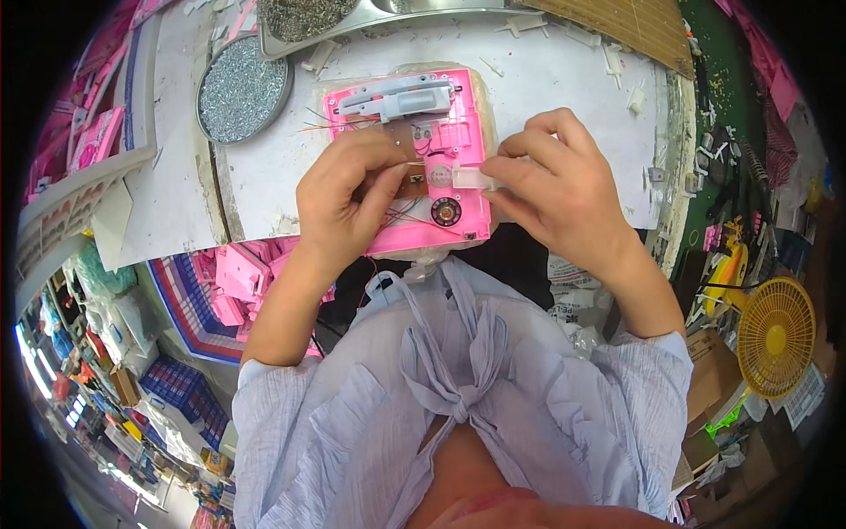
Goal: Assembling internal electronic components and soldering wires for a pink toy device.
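A pink plastic housing (421, 231) lies open on a plastic-wrapped pad at the table's near edge. Inside it sit a grey handle-like part (414, 103), a brown circuit board (414, 187), a round black speaker (446, 211) and loose thin coloured wires (402, 212). My left hand (348, 189) is over the board's left side, thumb and forefinger pinched together; what lies between them is too small to make out. Between the thumb and fingers of my right hand (555, 176) is a translucent white plastic piece (471, 178), held at the housing's right side.
A round metal dish of screws (242, 93) stands at the left. Metal trays of small parts (352, 22) line the far side, beside cardboard (617, 26). White plastic pieces (636, 100) lie at the right. A basket of pink parts (242, 282) is below left; a yellow fan (775, 339) is at right.
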Tool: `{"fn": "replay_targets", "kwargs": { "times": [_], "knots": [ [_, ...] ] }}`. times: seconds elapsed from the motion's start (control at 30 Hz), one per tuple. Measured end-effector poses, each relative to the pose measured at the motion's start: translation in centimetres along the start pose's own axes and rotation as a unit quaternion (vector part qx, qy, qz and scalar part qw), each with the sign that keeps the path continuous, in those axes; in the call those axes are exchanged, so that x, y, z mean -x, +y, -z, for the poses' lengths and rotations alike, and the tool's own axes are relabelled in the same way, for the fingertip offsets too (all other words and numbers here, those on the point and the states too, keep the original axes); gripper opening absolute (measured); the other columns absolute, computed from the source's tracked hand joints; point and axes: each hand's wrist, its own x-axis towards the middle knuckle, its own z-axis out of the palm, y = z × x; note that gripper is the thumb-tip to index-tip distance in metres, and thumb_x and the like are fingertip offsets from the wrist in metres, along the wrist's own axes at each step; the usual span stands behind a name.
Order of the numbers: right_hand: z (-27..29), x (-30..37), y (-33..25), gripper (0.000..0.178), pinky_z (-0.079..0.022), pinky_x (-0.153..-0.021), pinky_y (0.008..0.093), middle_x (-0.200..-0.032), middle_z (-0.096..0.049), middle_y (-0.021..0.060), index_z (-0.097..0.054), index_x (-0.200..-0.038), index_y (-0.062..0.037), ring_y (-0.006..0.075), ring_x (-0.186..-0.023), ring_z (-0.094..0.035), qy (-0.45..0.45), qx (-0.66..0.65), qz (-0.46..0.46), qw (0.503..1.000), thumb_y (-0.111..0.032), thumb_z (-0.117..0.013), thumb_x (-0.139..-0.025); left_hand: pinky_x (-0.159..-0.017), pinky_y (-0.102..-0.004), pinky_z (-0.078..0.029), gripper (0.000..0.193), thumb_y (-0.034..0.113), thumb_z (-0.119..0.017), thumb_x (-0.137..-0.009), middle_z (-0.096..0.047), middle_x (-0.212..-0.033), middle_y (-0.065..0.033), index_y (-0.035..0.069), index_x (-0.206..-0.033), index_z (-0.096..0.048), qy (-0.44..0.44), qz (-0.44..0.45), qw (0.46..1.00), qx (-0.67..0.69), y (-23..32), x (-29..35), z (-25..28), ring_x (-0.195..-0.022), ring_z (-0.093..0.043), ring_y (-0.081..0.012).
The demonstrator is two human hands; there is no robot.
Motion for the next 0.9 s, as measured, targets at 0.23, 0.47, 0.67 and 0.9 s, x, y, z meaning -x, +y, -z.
{"fn": "replay_targets", "kwargs": {
  "times": [0.23, 0.47, 0.67, 0.9],
  "knots": [
    [-0.2, -2.0, -0.7, 0.034, -0.051, -0.08, 0.0414, -0.096, -0.066, 0.0056, -0.07, -0.097, -0.006, 0.0302, -0.094, -0.06, -0.036, 0.037, 0.084, 0.995, -0.007, -0.081, -0.064, -0.079, -0.0373, -0.056, 0.021, -0.004, -0.076, -0.08, -0.071, -0.098, -0.0122, 0.002, -0.097, -0.066, -0.022, -0.01, 1.0, 0.013, -0.2, 0.4, -0.3, -0.09, -0.07, -0.0302],
    [-3.1, -0.5, 2.3, 0.032, -0.051, -0.083, 0.0437, -0.096, -0.065, 0.0072, -0.071, -0.093, -0.0038, 0.0307, -0.095, -0.06, 0.036, -0.08, 0.072, 0.994, -0.006, -0.081, -0.063, -0.079, -0.0391, -0.057, 0.026, 0.006, -0.08, -0.076, -0.073, -0.105, -0.0092, 0.005, -0.099, -0.067, -0.123, -0.111, 0.986, -0.021, -0.3, -0.3, -0.2, -0.093, -0.069, -0.0298],
    [-3.4, -0.7, 0.8, 0.028, -0.051, -0.089, 0.045, -0.098, -0.065, 0.0071, -0.07, -0.091, -0.0038, 0.0308, -0.101, -0.059, -0.013, 0.023, 0.073, 0.997, -0.012, -0.081, -0.067, -0.075, -0.0364, -0.055, 0.026, 0.013, -0.078, -0.076, -0.074, -0.108, -0.0048, 0.008, -0.099, -0.068, -0.207, -0.157, 0.961, -0.1, -0.3, -0.8, 0.3, -0.095, -0.068, -0.0262],
    [0.7, 2.2, 4.0, 0.026, -0.052, -0.088, 0.0406, -0.108, -0.071, 0.0073, -0.076, -0.104, -0.0081, 0.0288, -0.099, -0.062, 0.086, -0.083, -0.102, 0.988, -0.017, -0.082, -0.08, -0.074, -0.0383, -0.054, 0.026, 0.009, -0.079, -0.074, -0.075, -0.111, -0.0041, 0.007, -0.097, -0.067, -0.21, -0.159, 0.956, -0.129, 0.0, -0.6, 0.1, -0.094, -0.066, -0.0282]
  ]
}}
